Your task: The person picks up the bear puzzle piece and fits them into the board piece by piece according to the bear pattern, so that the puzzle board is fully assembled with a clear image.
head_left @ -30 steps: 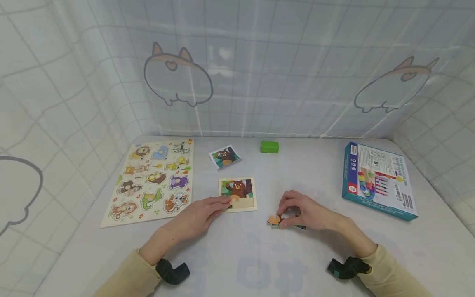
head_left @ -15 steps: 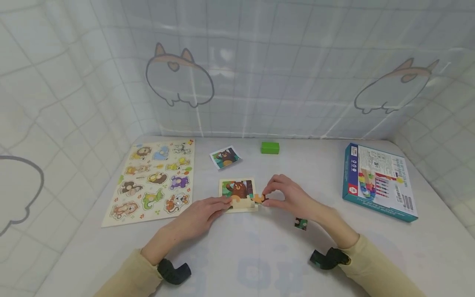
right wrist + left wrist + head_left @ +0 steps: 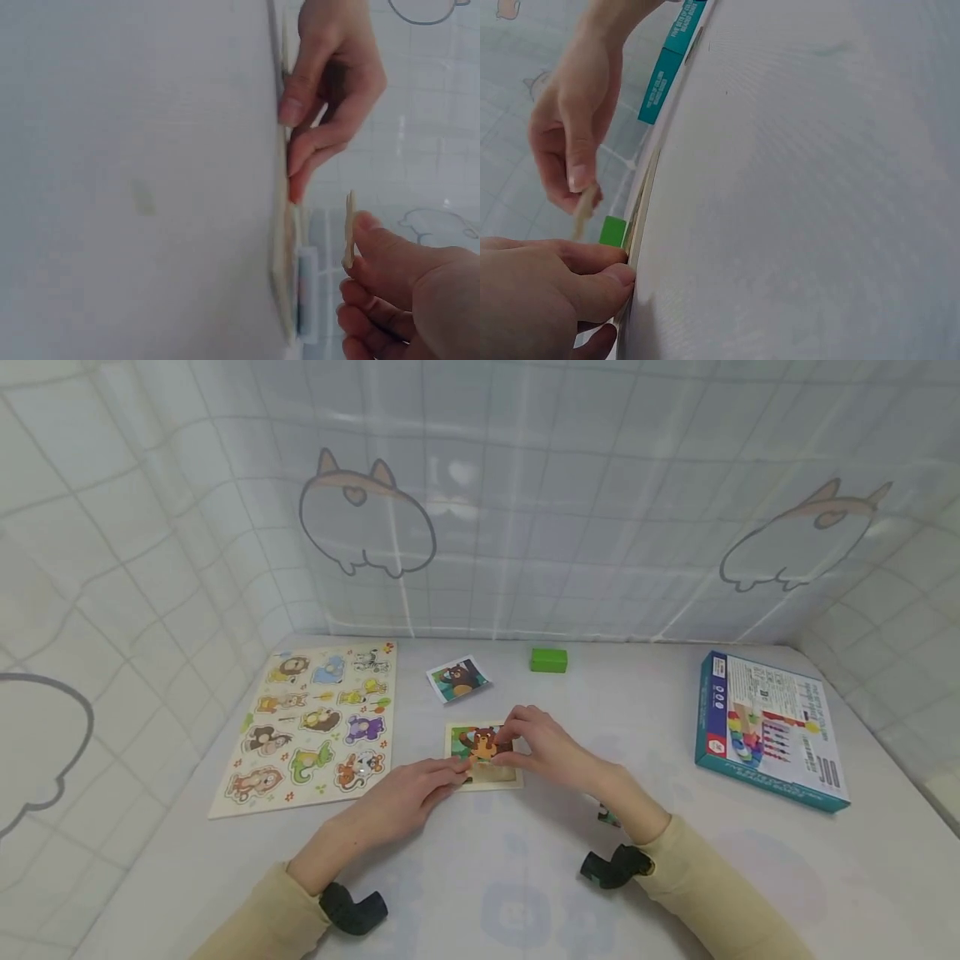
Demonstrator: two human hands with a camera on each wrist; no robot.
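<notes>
A small square wooden puzzle tray (image 3: 495,787) with a bear picture lies in front of me, its lower part bare wood. My left hand (image 3: 408,789) holds the tray at its left side, fingertips over the frame and thumb at the front edge. Above the tray, my right hand (image 3: 551,752) pinches a flat puzzle piece (image 3: 349,229) between thumb and fingers. In both wrist views the piece is raised off the tray, standing nearly on edge. Another puzzle piece (image 3: 607,816), green and dark, lies on the table, partly covered by the right forearm.
A large animal puzzle board (image 3: 292,777) lies at the left. Behind the tray are a bear picture card (image 3: 458,678) and a green block (image 3: 549,661). A flat teal-edged box (image 3: 772,735) lies at the right. Printed cloth walls surround the table.
My right hand has picked up the orange-brown puzzle piece from the table and carried it left, over the tray. The left hand has stayed at the tray's left side.
</notes>
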